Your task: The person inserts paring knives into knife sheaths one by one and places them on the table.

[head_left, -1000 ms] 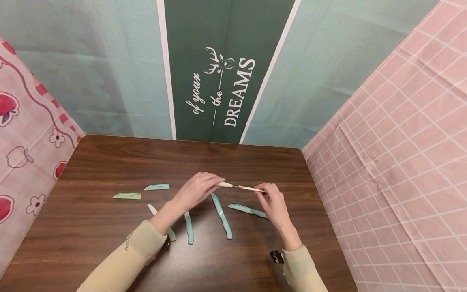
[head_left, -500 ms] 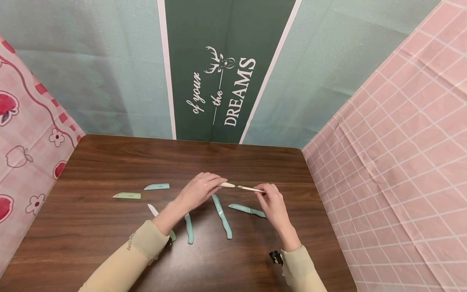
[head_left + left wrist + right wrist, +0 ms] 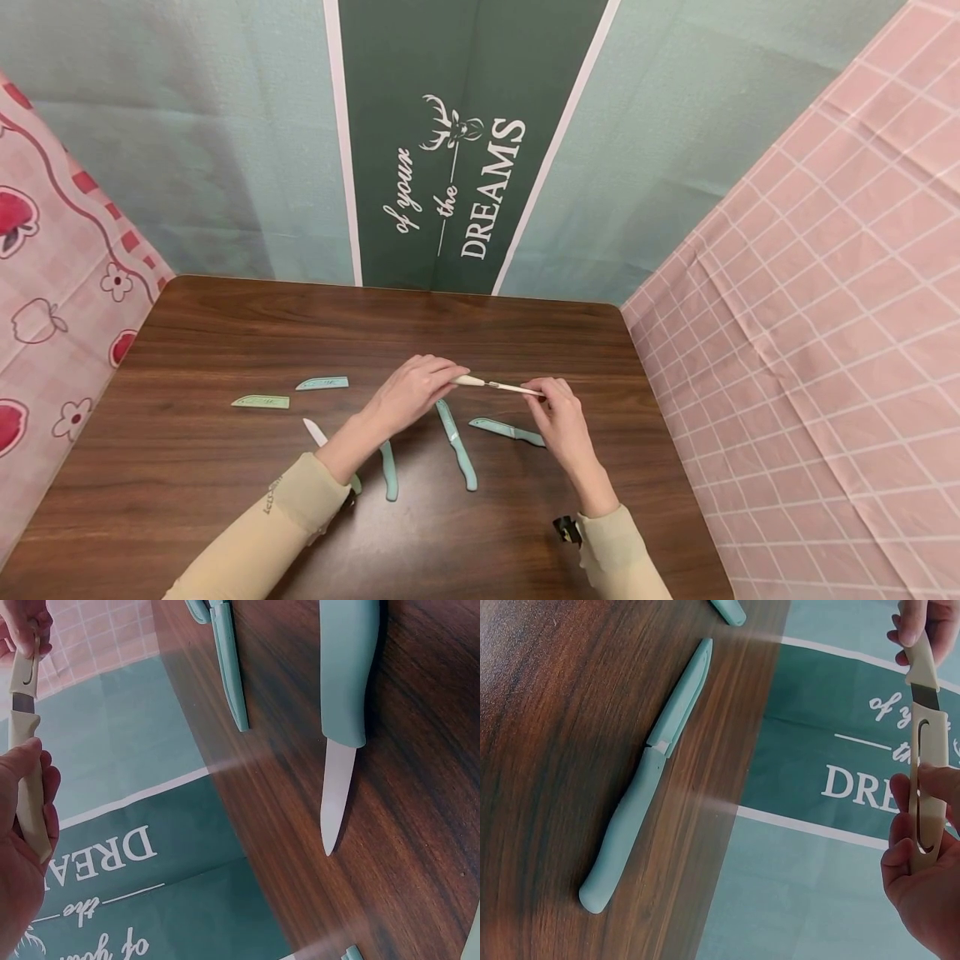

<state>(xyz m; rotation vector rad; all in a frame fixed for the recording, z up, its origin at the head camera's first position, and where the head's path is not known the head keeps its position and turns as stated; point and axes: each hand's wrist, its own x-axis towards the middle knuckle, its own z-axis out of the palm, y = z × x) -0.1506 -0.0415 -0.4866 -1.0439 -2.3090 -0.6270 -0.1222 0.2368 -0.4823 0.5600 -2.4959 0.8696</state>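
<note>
Above the table, my left hand point(image 3: 412, 390) grips the cream handle point(image 3: 469, 380) of a small knife. My right hand point(image 3: 561, 415) pinches its cream slotted sheath point(image 3: 516, 388) between thumb and fingers. Most of the blade is inside the sheath; a short stretch of bare blade point(image 3: 925, 697) shows between handle and sheath mouth in the right wrist view. Below the hands lie two teal knives in sheaths, one in the middle point(image 3: 463, 462) and another point(image 3: 491, 427) near my right hand. A teal-handled knife point(image 3: 349, 675) shows its bare pale blade in the left wrist view.
A green-handled knife with a bare white blade point(image 3: 313, 430) is partly hidden under my left forearm. Two loose sheaths, one green point(image 3: 260, 402) and one light blue point(image 3: 322, 383), lie at the left of the brown table point(image 3: 225, 333). Curtains stand behind and at both sides.
My left hand has moved slightly right with the knife, and the handle is closer to the sheath mouth, with less blade showing. My right hand stays nearly still.
</note>
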